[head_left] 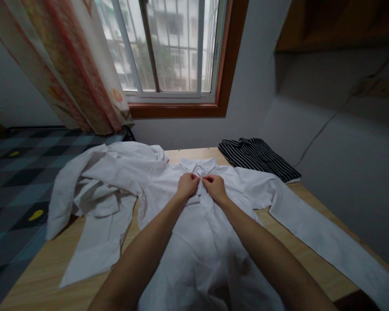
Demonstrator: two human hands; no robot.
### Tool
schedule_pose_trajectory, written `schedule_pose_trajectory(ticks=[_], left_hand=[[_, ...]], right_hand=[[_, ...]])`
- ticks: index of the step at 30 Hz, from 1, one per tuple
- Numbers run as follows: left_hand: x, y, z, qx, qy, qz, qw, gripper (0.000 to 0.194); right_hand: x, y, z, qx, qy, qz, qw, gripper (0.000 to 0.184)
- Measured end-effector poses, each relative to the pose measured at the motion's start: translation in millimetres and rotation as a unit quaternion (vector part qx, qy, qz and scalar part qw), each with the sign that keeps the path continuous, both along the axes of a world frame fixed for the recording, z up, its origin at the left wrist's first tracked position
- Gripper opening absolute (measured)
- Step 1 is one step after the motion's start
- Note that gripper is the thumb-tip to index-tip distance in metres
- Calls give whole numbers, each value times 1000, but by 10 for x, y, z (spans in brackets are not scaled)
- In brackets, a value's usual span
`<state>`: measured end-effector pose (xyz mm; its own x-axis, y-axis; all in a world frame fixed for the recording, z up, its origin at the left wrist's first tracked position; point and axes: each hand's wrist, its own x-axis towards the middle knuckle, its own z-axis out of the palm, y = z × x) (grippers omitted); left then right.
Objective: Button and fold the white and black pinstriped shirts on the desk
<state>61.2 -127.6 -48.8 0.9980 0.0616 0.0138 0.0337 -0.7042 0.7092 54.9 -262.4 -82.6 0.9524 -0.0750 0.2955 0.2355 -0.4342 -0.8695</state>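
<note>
A white long-sleeved shirt (pixel 194 242) lies front up on the wooden table (pixel 311 250), its collar (pixel 210 163) toward the window and its sleeves spread to both sides. My left hand (pixel 188 185) pinches the front placket just below the collar. Close beside it, my right hand (pixel 214 186) pinches the other edge of the same opening. The fingertips of both hands nearly meet there; any button between them is too small to make out. The lower part of the shirt hangs toward me between my forearms.
More white clothing (pixel 100 237) lies crumpled at the table's left, under the shirt's left-side sleeve. A folded black-and-white striped garment (pixel 256 157) sits at the back right. Left of the table is a bed with a checked cover (pixel 16 172). A curtain (pixel 74 65) hangs beside the window (pixel 171 52).
</note>
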Motion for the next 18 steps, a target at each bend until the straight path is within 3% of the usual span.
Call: schedule_pose_trajectory(ticks=[4, 8, 18], left_hand=[[26, 11, -42, -33, 11, -5, 999, 18], [53, 6, -104, -81, 34, -9, 996, 19], [33, -12, -103, -178, 87, -4, 980, 27]], right_hand=[[65, -65, -21, 36, 31, 44, 998, 24], [115, -110, -40, 55, 50, 69, 995, 18], [31, -25, 34, -5, 17, 12, 1000, 6]])
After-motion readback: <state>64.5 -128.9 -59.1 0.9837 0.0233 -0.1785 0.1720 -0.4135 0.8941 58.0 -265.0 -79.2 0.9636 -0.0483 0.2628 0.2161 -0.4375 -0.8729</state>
